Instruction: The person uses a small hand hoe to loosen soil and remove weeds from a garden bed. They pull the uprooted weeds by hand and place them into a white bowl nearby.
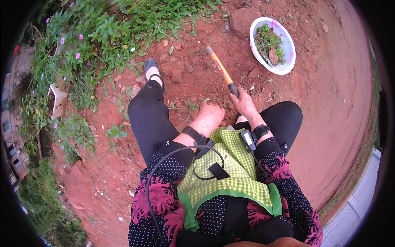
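In the head view my right hand grips the black end of an orange-handled tool, which points up and left over the red soil; the tool's far end is greyish and low on the ground. My left hand is lowered to the soil between my legs, its back towards me and its fingers hidden beneath, so whether it grips anything does not show. Small weeds grow just beyond it. Beyond my right hand stands a white plastic basin with pulled green plants and a brown leaf in it.
A large rock lies left of the basin, and small stones are scattered on the soil. Pink-flowered plants spread across the upper left beside a pale broken block. A black cable loops over my lap.
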`<state>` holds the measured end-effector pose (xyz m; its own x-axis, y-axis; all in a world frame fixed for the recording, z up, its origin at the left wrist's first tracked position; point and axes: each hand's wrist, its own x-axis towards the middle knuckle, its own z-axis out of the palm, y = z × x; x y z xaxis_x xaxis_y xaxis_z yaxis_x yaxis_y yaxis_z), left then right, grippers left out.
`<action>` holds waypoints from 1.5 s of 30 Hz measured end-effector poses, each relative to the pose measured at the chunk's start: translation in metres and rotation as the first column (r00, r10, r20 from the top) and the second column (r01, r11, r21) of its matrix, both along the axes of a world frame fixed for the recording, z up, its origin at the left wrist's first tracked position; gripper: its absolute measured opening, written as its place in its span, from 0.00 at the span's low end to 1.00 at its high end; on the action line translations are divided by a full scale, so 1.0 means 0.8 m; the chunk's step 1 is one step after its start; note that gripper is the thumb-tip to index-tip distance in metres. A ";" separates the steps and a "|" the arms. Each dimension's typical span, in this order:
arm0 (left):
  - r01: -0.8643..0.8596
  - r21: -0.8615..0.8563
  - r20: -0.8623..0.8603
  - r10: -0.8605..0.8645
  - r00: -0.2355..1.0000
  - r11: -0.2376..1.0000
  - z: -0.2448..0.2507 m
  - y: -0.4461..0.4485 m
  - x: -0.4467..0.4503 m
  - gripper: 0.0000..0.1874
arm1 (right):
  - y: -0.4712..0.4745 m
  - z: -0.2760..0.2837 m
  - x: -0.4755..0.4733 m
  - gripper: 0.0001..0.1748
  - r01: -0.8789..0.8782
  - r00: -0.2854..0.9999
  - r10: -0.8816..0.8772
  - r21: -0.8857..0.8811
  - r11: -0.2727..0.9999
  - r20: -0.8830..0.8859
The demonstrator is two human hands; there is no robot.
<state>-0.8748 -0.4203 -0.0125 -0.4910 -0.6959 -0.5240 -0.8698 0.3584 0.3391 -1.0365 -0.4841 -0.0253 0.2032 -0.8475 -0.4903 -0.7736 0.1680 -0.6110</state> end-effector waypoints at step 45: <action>-0.444 0.193 -0.499 0.477 0.724 0.875 -0.042 -0.132 0.049 0.10 | -0.118 0.142 0.115 0.33 -0.683 0.482 0.833 0.478 0.552 -0.274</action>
<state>-0.8353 -0.5256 -0.0459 -0.3236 -0.8859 -0.3323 -0.6092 -0.0736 0.7896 -0.9445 -0.5784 0.0884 0.4074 -0.2775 -0.8700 -0.8229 -0.5246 -0.2180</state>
